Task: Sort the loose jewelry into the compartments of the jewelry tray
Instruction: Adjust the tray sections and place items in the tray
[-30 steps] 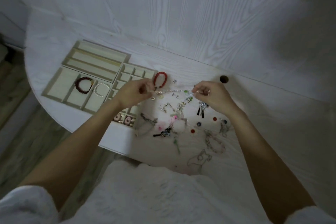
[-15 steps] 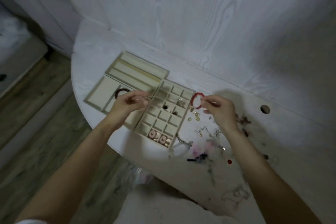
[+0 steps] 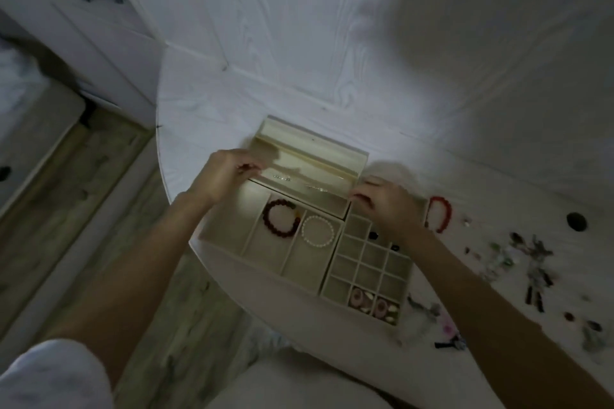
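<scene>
A cream jewelry tray [image 3: 262,256] lies on the white table. My left hand [image 3: 222,173] and my right hand [image 3: 385,206] each pinch one end of a thin silver chain [image 3: 299,181], stretched over a long compartment at the tray's back. A dark red bead bracelet [image 3: 280,217] and a white pearl bracelet [image 3: 317,231] lie in two front compartments. Pink pieces [image 3: 360,297] sit in the small grid cells at the front right.
A red bead bracelet [image 3: 440,214] lies on the table right of the tray. Loose jewelry [image 3: 531,262] is scattered further right, near a round hole [image 3: 576,221]. The table's curved edge [image 3: 212,272] runs just left of and below the tray.
Both hands carried the stretched chain from the loose pile leftward and back over the tray's long compartment. The view swung left with them.
</scene>
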`<act>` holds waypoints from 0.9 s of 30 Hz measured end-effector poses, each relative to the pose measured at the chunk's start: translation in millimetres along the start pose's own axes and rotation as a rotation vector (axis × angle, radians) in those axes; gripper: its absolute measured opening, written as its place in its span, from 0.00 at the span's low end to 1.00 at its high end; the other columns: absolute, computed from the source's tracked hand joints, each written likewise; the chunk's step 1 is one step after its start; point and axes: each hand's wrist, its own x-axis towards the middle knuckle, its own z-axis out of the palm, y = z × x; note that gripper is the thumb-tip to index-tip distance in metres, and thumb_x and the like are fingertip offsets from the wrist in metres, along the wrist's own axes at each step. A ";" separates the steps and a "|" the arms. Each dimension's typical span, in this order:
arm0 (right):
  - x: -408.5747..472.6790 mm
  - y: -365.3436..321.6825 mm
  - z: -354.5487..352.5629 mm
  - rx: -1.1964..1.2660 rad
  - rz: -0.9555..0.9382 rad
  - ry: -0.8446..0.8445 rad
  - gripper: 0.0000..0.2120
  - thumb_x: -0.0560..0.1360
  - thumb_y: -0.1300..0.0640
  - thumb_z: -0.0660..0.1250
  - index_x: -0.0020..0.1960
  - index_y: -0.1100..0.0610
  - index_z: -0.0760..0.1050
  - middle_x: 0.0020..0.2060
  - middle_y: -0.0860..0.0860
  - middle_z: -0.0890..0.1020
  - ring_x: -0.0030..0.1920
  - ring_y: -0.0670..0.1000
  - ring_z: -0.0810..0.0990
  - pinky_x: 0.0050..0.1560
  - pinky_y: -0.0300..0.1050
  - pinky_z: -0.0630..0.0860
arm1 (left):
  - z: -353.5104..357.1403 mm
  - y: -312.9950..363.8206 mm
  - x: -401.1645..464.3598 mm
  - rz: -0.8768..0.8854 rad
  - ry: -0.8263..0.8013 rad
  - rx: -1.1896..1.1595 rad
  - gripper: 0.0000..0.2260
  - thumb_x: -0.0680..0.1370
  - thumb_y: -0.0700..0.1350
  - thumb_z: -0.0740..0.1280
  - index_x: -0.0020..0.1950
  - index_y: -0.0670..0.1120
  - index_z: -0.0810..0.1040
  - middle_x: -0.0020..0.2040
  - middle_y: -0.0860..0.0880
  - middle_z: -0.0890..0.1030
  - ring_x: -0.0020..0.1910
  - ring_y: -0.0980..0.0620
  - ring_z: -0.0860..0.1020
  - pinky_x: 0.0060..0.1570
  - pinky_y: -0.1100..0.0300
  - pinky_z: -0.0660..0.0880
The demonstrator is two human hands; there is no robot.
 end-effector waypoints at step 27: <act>34.2 -33.6 38.2 -0.487 -0.090 -0.220 0.11 0.52 0.59 0.81 0.26 0.54 0.78 0.28 0.50 0.74 0.31 0.52 0.75 0.28 0.39 0.66 | -6.1 -25.6 45.3 0.427 -0.363 0.642 0.11 0.60 0.40 0.81 0.27 0.51 0.80 0.29 0.52 0.75 0.31 0.48 0.76 0.26 0.67 0.59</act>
